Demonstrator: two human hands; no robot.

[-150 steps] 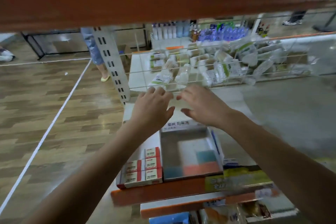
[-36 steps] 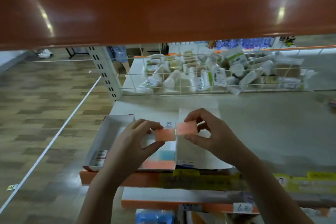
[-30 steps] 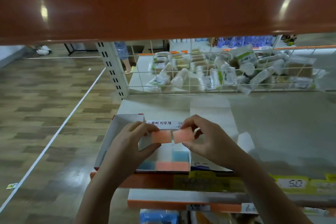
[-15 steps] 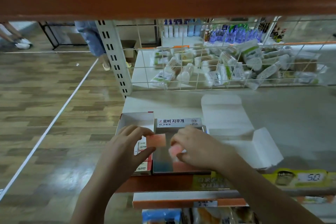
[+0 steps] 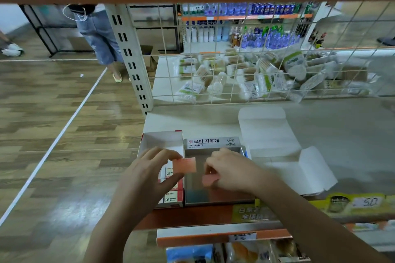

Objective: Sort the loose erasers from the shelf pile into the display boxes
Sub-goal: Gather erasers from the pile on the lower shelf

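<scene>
Just below frame centre, the left hand (image 5: 147, 174) pinches a pink eraser (image 5: 184, 164) between thumb and fingertips above the seam of two display boxes. The right hand (image 5: 233, 172) curls around a second pink eraser (image 5: 209, 179), low inside the grey display box (image 5: 213, 197) with Korean lettering. Left of it, touching, sits a white box (image 5: 162, 137) holding sleeved 2B erasers (image 5: 171, 198). An unfolded white carton (image 5: 277, 147) lies to the right. Behind, a wire grid (image 5: 213, 74) fences off packaged goods (image 5: 256, 74).
</scene>
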